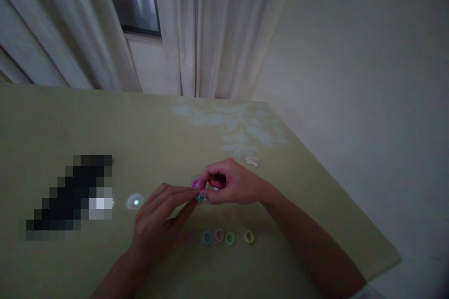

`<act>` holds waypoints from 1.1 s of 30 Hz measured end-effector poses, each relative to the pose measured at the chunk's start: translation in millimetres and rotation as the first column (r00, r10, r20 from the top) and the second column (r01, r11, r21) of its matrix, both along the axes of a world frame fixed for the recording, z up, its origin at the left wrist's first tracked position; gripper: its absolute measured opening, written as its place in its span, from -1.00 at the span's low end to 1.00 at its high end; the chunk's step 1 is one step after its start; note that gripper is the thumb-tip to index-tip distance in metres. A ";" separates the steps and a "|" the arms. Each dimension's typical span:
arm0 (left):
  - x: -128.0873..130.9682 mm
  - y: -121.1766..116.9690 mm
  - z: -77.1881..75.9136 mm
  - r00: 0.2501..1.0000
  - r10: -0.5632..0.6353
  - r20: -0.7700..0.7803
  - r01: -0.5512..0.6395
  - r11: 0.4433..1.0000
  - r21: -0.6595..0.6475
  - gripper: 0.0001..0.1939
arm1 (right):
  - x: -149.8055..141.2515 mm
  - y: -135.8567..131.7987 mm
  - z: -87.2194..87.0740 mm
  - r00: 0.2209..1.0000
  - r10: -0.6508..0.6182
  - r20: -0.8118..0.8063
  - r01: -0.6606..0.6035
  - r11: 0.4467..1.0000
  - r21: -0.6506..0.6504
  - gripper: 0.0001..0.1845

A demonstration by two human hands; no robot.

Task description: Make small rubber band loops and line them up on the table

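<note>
Over the middle of the table, my two hands meet at the fingertips. My left hand has its fingers stretched together and its thumb beneath, closed on a small green piece. Thumb and forefinger of my right hand are pinched together right beside that piece; whatever they hold is hidden. A small pink-purple thing, partly covered by my fingers, lies just behind the fingertips. Nearer to me are several small rings in a row: a blue ring, a pinkish ring, a green ring and a yellow ring.
A small white piece lies beyond my right hand. To the left is a dark, pixelated object. The table has a pale leaf pattern at its far right corner, with curtains and a wall behind.
</note>
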State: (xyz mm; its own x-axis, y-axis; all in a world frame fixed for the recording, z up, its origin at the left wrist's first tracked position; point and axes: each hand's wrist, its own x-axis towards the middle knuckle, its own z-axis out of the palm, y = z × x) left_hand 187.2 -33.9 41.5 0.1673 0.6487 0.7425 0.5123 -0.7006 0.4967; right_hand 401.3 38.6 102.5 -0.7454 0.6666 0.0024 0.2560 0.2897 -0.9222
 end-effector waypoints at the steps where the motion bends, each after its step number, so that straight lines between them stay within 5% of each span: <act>1: -0.3 -0.4 0.2 1.000 0.001 0.005 -0.001 1.000 -0.009 -0.79 | -0.3 0.0 -0.3 1.000 -0.008 -0.010 0.008 1.000 -0.014 -0.78; 6: -1.1 -1.5 5.8 0.998 0.055 0.021 -0.053 0.995 -0.082 -0.90 | 1.1 -2.2 4.3 0.999 -0.008 -0.034 0.009 1.000 0.011 -0.75; 17: -3.1 0.5 4.8 0.997 0.039 0.070 -0.019 0.963 -0.268 -0.87 | 0.7 -5.9 11.5 1.000 0.010 0.006 -0.011 0.878 0.478 -0.91; 23: -4.1 2.3 4.8 0.993 0.041 0.115 -0.005 0.955 -0.298 -0.93 | 0.5 -5.4 6.3 0.996 0.081 -0.039 -0.051 0.867 0.496 -0.88; 33: -4.2 2.4 -1.0 0.950 -0.118 0.290 0.212 0.924 -0.318 -0.94 | 0.8 -13.6 8.8 0.991 0.078 -0.111 -0.012 0.866 0.500 -0.82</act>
